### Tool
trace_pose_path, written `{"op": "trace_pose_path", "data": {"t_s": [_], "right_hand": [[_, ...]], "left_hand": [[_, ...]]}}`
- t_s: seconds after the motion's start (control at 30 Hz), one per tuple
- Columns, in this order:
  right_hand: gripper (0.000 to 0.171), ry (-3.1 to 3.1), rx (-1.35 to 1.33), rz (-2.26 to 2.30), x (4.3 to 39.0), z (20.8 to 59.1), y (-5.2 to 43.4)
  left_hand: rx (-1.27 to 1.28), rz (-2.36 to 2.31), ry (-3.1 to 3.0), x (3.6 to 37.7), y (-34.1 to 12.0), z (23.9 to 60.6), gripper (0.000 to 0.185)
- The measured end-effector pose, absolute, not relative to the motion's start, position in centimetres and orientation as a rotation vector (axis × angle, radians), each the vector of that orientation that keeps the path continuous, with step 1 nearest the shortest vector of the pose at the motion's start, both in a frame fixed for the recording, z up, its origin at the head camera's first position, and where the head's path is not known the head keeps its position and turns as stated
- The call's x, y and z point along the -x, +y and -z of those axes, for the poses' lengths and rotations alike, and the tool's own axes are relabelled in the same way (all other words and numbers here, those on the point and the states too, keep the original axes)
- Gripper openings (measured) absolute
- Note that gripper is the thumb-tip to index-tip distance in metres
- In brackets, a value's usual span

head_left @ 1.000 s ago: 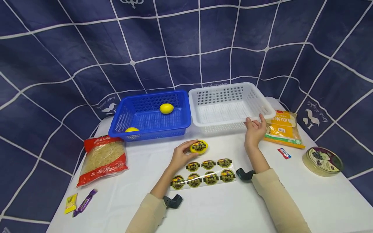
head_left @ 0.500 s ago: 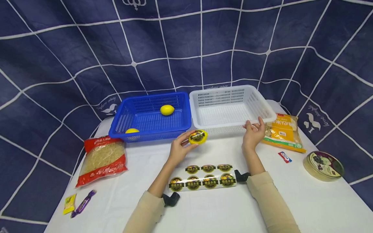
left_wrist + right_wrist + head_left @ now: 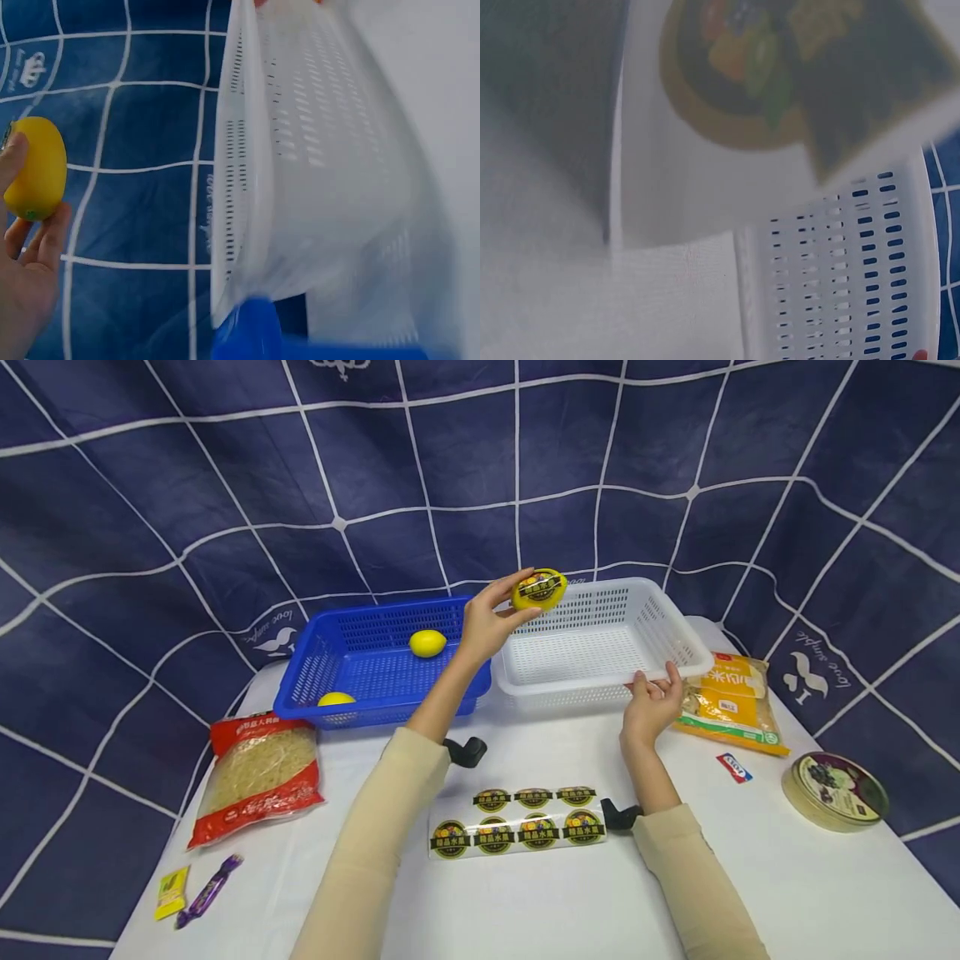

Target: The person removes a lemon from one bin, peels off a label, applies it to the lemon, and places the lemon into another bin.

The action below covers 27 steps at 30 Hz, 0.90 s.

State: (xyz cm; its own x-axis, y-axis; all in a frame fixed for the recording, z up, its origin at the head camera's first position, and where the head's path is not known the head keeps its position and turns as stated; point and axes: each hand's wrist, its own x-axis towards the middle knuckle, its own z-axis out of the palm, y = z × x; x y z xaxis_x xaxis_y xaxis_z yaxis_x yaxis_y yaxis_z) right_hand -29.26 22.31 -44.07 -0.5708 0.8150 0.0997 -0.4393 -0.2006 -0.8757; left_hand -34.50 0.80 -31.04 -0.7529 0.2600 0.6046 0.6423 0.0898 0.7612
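Observation:
My left hand (image 3: 491, 614) holds a yellow lemon (image 3: 542, 591) between thumb and fingers, raised over the back left of the white basket (image 3: 517, 693). A round black-and-gold fruit sticker faces up on the lemon; the left wrist view shows its bare yellow side (image 3: 41, 169). At the basket's front right corner, my right hand (image 3: 651, 708) grips the rim, with a fingertip (image 3: 921, 355) just showing in the right wrist view. Between my arms lies a sheet of similar stickers (image 3: 517, 827). Two more lemons, one farther back (image 3: 427, 643), sit in the blue basket (image 3: 390, 703).
A red pasta bag (image 3: 258, 777), a yellow packet (image 3: 172, 893) and a purple-wrapped candy (image 3: 210, 892) lie left. At right are an orange-and-yellow food bag (image 3: 731, 706), a small red-and-blue wrapper (image 3: 733, 767) and a round tin (image 3: 834, 792). A dark grid curtain (image 3: 600, 460) hangs behind.
My left hand has lifted the stickered lemon from low over the table, up and away to above the white basket's back left. The right hand stays at the basket's rim.

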Motion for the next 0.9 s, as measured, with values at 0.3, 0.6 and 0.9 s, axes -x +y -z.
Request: {"op": "trace_pose_path", "data": {"t_s": [0.3,0.6,0.9], "right_hand": [[0.051,-1.128,0.450,-1.899,29.2,44.2,22.1],[0.051,-1.183,0.472,-1.884,29.1,44.7,21.9],[0.052,-1.166,0.461,-1.912,28.9,44.3,22.2]], "left_hand": [[0.763,1.400,-2.479,42.1,5.6,36.6,0.054],[0.578,0.954,-2.913,42.9,7.5,39.3,0.054],[0.394,0.835,-3.126,43.1,8.3,40.5,0.055]]}}
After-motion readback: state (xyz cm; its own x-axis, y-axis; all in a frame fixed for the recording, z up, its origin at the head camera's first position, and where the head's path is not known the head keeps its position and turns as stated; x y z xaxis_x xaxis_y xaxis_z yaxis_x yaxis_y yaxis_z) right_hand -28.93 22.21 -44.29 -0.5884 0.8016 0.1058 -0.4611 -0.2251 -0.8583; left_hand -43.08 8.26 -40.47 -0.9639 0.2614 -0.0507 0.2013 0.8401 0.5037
